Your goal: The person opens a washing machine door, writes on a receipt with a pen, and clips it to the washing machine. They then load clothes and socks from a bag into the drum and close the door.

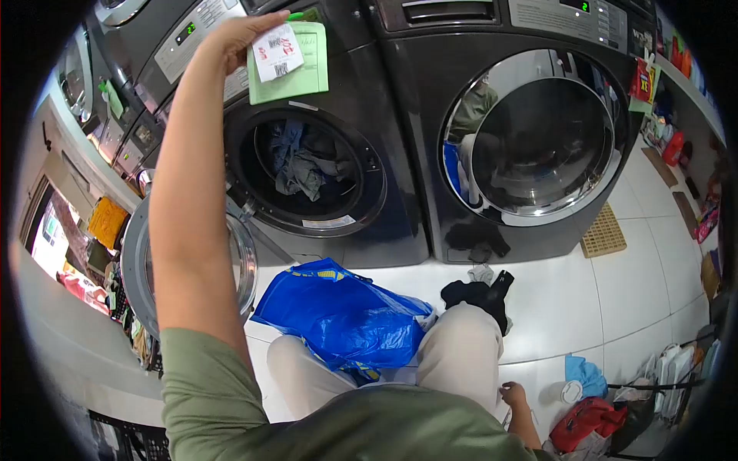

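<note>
My left hand point(244, 37) is raised to the front of the left dark washing machine point(403, 177). Its fingers are closed at the top of a green paper slip point(311, 73), by a green clip point(295, 15). A white printed tag point(275, 52) with red writing lies over the slip. Below it the machine's round door point(244, 265) hangs open, and crumpled clothes point(304, 169) sit in the drum. Low on the right, beside my knee, is my right hand point(513, 394), fingers loosely bent, with nothing seen in them. A blue plastic bag point(361, 330) lies spread on the floor between my legs.
A second dark machine point(427, 100) on the right has its glass door closed. Black clothing point(477, 296) lies on the white floor before it. A tan mat point(603, 232), a red bag point(584, 422) and blue cloth point(586, 375) are at the right. Shelves with goods line the right wall.
</note>
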Action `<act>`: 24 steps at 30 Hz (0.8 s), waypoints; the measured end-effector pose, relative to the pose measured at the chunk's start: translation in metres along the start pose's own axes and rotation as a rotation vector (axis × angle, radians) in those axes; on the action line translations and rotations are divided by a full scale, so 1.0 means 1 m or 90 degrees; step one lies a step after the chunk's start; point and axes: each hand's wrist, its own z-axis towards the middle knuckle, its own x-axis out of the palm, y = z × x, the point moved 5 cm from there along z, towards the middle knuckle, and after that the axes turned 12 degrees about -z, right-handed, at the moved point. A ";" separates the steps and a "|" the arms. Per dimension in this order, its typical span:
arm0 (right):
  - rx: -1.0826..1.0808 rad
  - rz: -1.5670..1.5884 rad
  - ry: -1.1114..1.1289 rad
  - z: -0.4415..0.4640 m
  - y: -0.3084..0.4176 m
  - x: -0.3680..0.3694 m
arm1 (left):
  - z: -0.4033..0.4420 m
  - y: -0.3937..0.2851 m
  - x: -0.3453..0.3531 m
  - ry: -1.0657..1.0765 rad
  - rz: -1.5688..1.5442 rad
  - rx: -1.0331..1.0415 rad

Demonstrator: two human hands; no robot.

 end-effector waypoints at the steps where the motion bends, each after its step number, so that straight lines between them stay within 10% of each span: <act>1: 0.005 0.039 0.002 -0.001 0.003 0.001 | -0.002 -0.008 0.006 0.000 0.005 0.003; 13: 0.079 0.062 0.079 -0.021 -0.028 0.034 | -0.009 0.031 0.020 -0.089 -0.279 0.053; 24: 0.018 0.118 0.012 0.012 -0.087 0.054 | -0.003 -0.022 0.047 -0.112 0.304 0.252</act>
